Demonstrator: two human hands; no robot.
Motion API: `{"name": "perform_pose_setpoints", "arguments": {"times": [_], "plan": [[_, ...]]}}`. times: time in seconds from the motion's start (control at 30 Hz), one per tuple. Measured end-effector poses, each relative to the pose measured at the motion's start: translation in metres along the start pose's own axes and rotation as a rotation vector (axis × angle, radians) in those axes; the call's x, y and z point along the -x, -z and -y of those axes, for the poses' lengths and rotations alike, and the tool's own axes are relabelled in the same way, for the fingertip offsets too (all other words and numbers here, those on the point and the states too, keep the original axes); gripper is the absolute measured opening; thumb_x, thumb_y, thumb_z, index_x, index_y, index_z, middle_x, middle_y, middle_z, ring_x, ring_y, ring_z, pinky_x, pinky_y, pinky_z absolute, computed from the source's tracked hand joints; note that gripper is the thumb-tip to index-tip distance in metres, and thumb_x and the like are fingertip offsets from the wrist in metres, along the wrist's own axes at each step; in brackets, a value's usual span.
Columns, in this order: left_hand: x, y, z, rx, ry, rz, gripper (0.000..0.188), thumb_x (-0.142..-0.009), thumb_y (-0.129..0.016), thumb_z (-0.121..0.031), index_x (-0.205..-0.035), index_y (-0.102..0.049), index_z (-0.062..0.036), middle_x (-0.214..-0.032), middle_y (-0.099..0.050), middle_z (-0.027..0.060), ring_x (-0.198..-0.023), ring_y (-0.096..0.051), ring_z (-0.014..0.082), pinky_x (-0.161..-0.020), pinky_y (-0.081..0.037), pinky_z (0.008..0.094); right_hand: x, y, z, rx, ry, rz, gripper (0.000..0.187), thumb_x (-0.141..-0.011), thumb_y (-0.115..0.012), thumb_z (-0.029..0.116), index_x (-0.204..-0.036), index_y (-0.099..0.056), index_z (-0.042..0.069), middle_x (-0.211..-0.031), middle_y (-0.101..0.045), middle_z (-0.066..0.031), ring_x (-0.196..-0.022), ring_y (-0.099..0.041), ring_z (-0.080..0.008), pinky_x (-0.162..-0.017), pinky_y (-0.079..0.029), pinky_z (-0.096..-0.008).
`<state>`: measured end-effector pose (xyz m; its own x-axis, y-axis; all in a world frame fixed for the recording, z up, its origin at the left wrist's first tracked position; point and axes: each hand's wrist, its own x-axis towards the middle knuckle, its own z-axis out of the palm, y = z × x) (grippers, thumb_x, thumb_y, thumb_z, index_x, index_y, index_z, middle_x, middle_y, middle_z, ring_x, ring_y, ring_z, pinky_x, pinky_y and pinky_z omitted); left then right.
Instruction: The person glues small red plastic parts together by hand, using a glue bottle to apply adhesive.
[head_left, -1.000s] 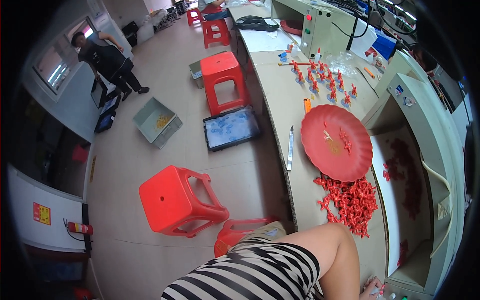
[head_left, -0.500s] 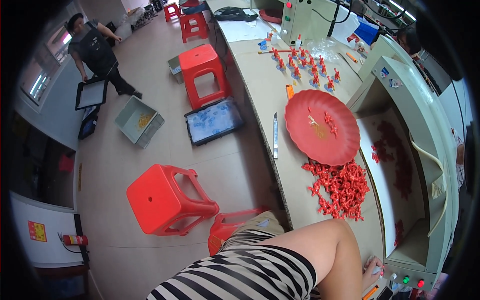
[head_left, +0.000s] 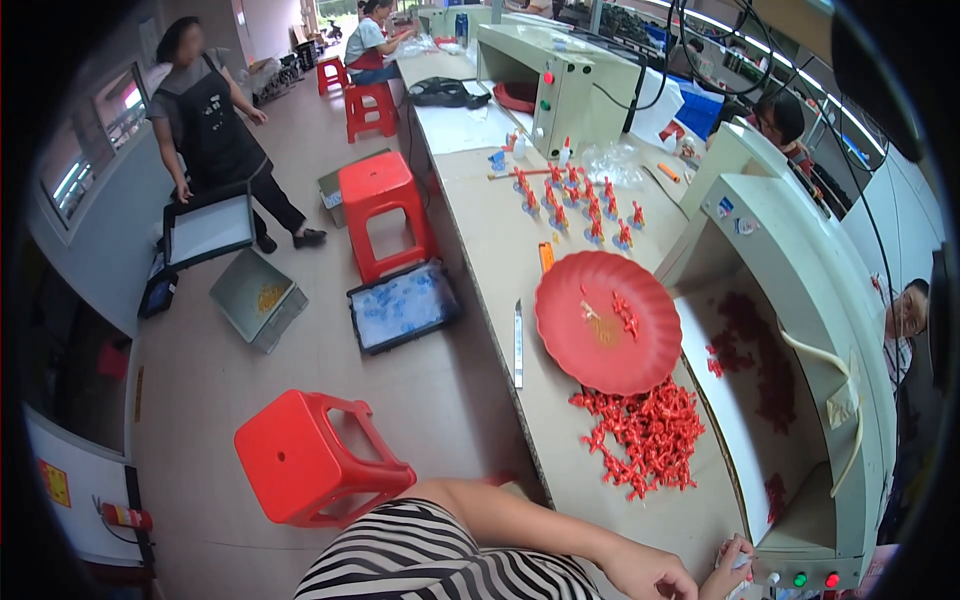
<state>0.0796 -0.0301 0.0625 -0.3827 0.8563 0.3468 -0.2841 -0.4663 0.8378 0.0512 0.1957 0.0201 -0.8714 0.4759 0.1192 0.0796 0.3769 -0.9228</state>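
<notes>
My left hand is low at the front of the workbench, its fingers curled inward; whether they hold anything is hidden. Close beside it, my right hand is closed on a small crumpled white piece, perhaps tissue or cloth. Beyond both hands lies a heap of small red plastic figures on the bench. A red scalloped plate overlaps the heap's far side, with a few red pieces and some yellowish bits in it. Farther back, several red figures on clear bases stand upright.
At right stands an open-fronted pale green machine with red pieces inside. A cutter knife lies along the bench's left edge. Red stools, a grey bin and a black tray occupy the floor. A person holds another tray.
The view has tilted up and shifted. My left forearm has swung across toward the bench, bringing my left hand into view beside the right. The person at left has come nearer with the tray.
</notes>
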Motion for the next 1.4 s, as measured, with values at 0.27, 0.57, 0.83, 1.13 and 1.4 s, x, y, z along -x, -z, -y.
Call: {"name": "perform_pose_setpoints", "arguments": {"times": [0.27, 0.57, 0.83, 1.13, 1.4], "plan": [[0.008, 0.043, 0.062, -0.542, -0.076, -0.315, 0.019, -0.086, -0.054, -0.024, -0.086, -0.064, -0.0088, -0.072, -0.064, 0.0034, -0.065, -0.060, 0.0145, -0.058, -0.046, 0.0279, -0.008, -0.034, -0.007, -0.115, -0.067, 0.120, 0.032, -0.088, -0.053, 0.023, -0.093, -0.057, -0.008, -0.081, -0.059, -0.0104, -0.071, -0.055, -0.0158, -0.067, -0.046, -0.0256], [0.014, 0.034, 0.062, -0.988, -0.029, -0.166, 0.036, -0.083, -0.050, -0.042, -0.081, -0.063, -0.0089, -0.076, -0.062, 0.0132, -0.068, -0.058, 0.0327, -0.058, -0.044, 0.0416, -0.004, -0.059, -0.004, -0.047, 0.046, 0.128, 0.043, -0.092, -0.039, 0.031, -0.106, -0.054, -0.008, -0.072, -0.059, -0.0106, -0.062, -0.053, -0.0142, -0.057, -0.048, -0.0253], [0.022, 0.030, 0.056, -1.074, -0.083, -0.106, 0.030, -0.082, -0.050, -0.037, -0.086, -0.060, -0.0091, -0.076, -0.061, 0.0138, -0.068, -0.058, 0.0328, -0.057, -0.044, 0.0422, 0.007, -0.067, 0.011, -0.130, 0.008, 0.070, 0.046, -0.092, -0.039, 0.037, -0.107, -0.054, -0.005, -0.068, -0.055, -0.0074, -0.056, -0.050, -0.0136, -0.055, -0.047, -0.0258], [0.025, 0.037, 0.064, -1.069, -0.180, -0.017, 0.024, -0.081, -0.053, -0.032, -0.086, -0.060, -0.0103, -0.078, -0.061, 0.0138, -0.071, -0.057, 0.0325, -0.061, -0.043, 0.0422, 0.013, -0.072, 0.020, -0.016, 0.136, 0.075, 0.049, -0.093, -0.038, 0.037, -0.107, -0.053, -0.007, -0.067, -0.054, -0.0098, -0.054, -0.048, -0.0140, -0.051, -0.043, -0.0248], [0.032, 0.033, 0.050, -1.114, -0.119, 0.068, 0.029, -0.080, -0.053, -0.037, -0.081, -0.062, -0.0097, -0.076, -0.061, 0.0148, -0.069, -0.057, 0.0331, -0.059, -0.043, 0.0424, 0.011, -0.073, 0.018, -0.046, 0.102, 0.050, 0.048, -0.092, -0.040, 0.036, -0.106, -0.053, -0.008, -0.065, -0.054, -0.0095, -0.054, -0.048, -0.0139, -0.049, -0.042, -0.0239]]}}
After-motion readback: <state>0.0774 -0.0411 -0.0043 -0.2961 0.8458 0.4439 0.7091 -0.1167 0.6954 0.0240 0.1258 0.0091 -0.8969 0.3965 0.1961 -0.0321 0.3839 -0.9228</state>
